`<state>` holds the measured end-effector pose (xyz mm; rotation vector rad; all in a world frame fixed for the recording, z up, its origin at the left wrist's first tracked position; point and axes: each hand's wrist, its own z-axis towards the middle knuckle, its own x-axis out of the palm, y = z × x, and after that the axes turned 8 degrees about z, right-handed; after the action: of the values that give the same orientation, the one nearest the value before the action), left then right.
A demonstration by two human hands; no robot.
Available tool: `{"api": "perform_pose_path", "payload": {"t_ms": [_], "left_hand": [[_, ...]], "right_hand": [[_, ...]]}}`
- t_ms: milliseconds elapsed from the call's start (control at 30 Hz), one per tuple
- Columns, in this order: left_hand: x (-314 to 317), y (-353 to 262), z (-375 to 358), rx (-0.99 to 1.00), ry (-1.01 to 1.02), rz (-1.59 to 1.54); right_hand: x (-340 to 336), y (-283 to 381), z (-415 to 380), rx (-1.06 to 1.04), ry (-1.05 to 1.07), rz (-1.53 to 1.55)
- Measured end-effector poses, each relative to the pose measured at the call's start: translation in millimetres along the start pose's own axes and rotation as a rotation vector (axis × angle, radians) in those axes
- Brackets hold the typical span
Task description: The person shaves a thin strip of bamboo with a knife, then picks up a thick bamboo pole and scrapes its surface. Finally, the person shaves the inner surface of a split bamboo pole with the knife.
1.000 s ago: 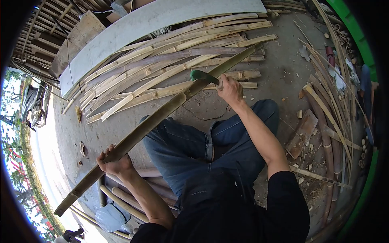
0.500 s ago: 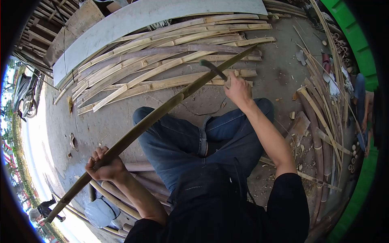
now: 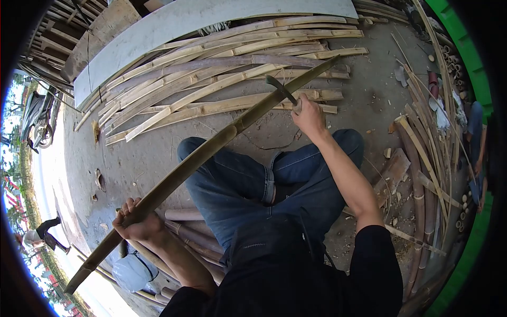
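A long split bamboo strip (image 3: 185, 165) runs diagonally from lower left to upper right, above the crossed legs. My left hand (image 3: 138, 221) is wrapped round its lower part. In my right hand (image 3: 309, 115) is the handle of a curved dark blade (image 3: 281, 88), which lies across the strip near its upper end. My right fingers are closed round the handle, most of which is hidden. Behind the strip, many pale bamboo strips (image 3: 227, 80) lie side by side on the ground.
A pale board (image 3: 158, 37) lies behind the strips. Bamboo poles (image 3: 420, 211) and thin strips are on the right, with wood chips nearby. More poles (image 3: 185, 214) lie at lower left beside a grey container (image 3: 132, 272). People are at the far left and right edges; a motorcycle (image 3: 42, 121) stands left.
The whole view has shifted slightly. Both hands still hold the strip and the blade in nearly the same pose. The person at the far left has moved along the bright path.
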<state>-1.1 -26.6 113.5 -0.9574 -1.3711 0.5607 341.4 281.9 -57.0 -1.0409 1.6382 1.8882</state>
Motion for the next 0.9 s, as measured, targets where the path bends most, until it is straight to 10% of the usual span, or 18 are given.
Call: {"api": "perform_pose_path", "payload": {"t_ms": [200, 333, 567, 900], "left_hand": [[-8, 6, -17, -0.015, -0.028, 0.028], [-24, -6, -1, 0.078, 0.031, -0.038], [-6, 6, -4, -0.003, 0.106, -0.033], [-31, 12, 40, -0.123, 0.009, 0.035]], "right_hand": [[-10, 72, -38, -0.3, 0.094, -0.04], [-16, -90, 38, 0.054, -0.118, -0.26], [-13, 61, -75, -0.284, 0.122, 0.094], [27, -58, -13, -0.388, -0.17, -0.148]]}}
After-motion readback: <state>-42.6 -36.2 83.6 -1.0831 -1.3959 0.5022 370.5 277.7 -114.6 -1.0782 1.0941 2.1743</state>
